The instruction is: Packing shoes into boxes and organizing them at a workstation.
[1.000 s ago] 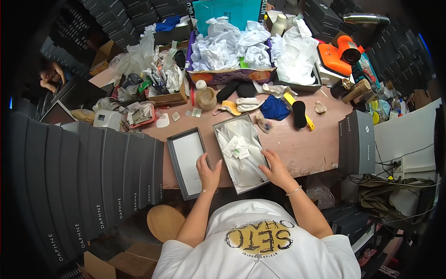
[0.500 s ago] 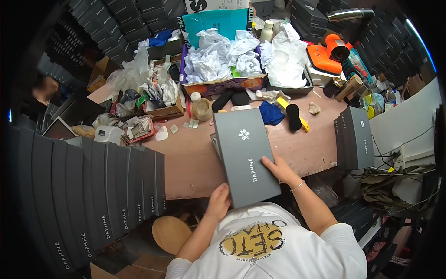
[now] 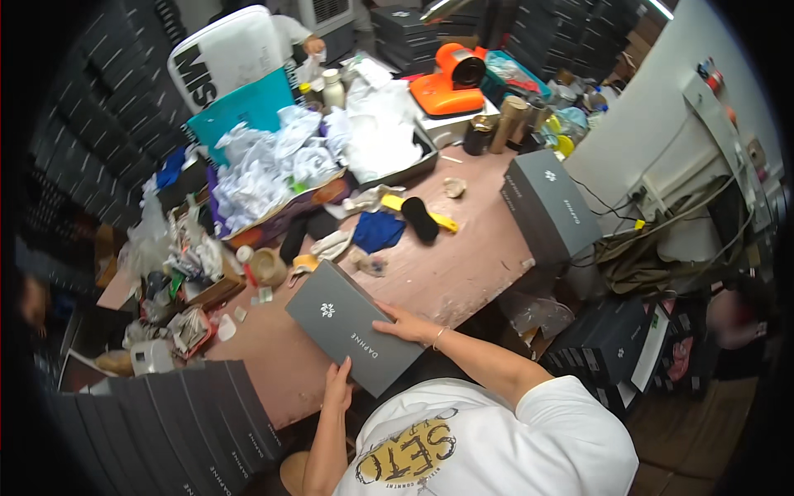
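A dark grey shoebox point(image 3: 351, 318) with a pale flower mark on its lid is tilted in front of my body, over the near edge of the pinkish table point(image 3: 463, 273). Its lid is on. My left hand point(image 3: 337, 384) grips the box's near left edge, thumb up along the side. From the right, my right hand point(image 3: 403, 321) holds the opposite long edge, with fingers reaching onto the lid. The undersides of both grips are hidden by the box.
Grey shoeboxes point(image 3: 165, 422) stand in a row at the lower left, and more boxes point(image 3: 556, 202) sit at the table's right end. Behind lie crumpled white paper point(image 3: 281, 157), a blue cloth point(image 3: 378, 231), a black-and-yellow brush point(image 3: 420, 219) and an orange device point(image 3: 451, 87).
My view has swung to the right, so the table appears slanted. The shoebox has tipped over to a more leftward slant, and my right hand reaches further onto its lid.
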The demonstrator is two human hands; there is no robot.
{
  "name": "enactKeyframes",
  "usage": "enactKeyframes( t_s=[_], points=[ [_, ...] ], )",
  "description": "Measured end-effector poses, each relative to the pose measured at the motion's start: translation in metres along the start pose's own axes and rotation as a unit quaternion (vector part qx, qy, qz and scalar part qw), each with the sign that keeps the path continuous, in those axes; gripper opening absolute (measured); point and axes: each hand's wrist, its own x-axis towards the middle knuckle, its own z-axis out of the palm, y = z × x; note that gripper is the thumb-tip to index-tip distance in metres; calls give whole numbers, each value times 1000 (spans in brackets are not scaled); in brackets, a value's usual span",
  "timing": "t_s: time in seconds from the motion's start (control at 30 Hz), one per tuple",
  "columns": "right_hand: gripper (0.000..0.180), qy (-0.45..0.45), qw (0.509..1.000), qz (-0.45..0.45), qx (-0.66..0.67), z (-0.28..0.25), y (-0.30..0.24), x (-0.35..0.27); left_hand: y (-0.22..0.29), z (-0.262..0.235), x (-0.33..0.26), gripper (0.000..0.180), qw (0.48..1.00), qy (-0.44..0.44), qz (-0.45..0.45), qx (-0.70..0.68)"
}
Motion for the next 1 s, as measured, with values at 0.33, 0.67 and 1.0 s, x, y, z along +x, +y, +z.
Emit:
enactKeyframes(
  t_s=[0.33,0.67,1.0],
  points=[
    [71,218,940,70,254,-407,-20,-211,44,210,4,80,904,-362,146,175],
    [57,333,776,148,-515,-534,2,-138,-16,89,-15,57,943,-91,128,294],
    [54,16,597,-752,-279,-4,-463,-147,-1,17,-157,57,851,166,335,370]
  ],
)
